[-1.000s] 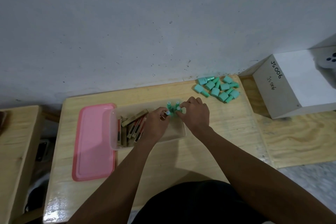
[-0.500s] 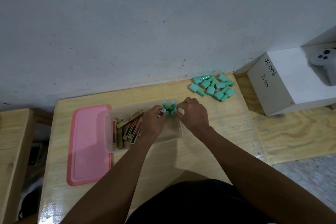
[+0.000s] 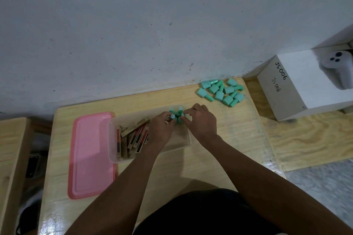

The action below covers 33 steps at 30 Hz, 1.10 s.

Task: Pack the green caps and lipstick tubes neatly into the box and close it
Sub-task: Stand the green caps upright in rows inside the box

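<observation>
Bare makeshift workroom — scuffed wall (image 3: 133, 34), plywood table (image 3: 219, 158), labelled white box (image 3: 290, 89)

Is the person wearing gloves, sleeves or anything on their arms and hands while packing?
No. The left hand and right hand are bare, with no gloves, rings, watch or bands visible. Both forearms are uncovered as far as the picture shows. Only dark clothing shows at the bottom edge.

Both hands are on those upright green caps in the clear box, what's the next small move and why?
Probably let go and send the right hand to the loose pile of mint-green plastic caps at the table's far right corner. Four upright green caps already stand clustered in the clear plastic box, beside the left hand, and many remain outside.
</observation>
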Each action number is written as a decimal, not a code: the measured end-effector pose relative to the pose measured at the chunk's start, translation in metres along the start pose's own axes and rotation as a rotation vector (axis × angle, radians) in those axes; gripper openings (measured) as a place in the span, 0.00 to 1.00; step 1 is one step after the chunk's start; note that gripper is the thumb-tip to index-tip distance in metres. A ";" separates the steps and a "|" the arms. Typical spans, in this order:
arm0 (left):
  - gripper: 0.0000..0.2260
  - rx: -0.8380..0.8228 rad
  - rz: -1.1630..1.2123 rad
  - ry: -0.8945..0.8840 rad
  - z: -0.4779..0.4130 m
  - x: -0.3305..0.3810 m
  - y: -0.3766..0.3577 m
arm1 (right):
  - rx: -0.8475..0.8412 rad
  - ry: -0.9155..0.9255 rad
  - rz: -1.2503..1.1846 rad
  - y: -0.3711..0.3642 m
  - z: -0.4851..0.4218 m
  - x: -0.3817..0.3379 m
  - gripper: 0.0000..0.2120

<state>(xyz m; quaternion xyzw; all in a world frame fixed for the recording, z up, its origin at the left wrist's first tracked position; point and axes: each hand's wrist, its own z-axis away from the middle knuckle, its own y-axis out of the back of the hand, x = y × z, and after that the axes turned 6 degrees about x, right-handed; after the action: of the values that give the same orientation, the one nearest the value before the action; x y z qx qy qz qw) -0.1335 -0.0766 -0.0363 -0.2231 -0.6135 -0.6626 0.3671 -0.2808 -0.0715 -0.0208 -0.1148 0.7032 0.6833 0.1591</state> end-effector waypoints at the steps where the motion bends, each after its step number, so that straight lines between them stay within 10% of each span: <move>1: 0.10 -0.002 -0.002 -0.001 0.000 0.000 0.000 | 0.000 -0.007 -0.001 0.000 -0.001 0.000 0.14; 22: 0.10 0.010 -0.027 -0.030 0.004 0.003 0.003 | 0.127 -0.141 -0.091 0.025 0.024 0.050 0.14; 33: 0.08 0.073 -0.194 -0.554 -0.009 0.074 -0.012 | 0.047 -0.489 -0.158 0.049 0.031 0.165 0.12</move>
<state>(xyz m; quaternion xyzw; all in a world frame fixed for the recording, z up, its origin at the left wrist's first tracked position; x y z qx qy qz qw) -0.1881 -0.1017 0.0101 -0.3225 -0.7321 -0.5861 0.1283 -0.4495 -0.0295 -0.0383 0.0029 0.6482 0.6598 0.3801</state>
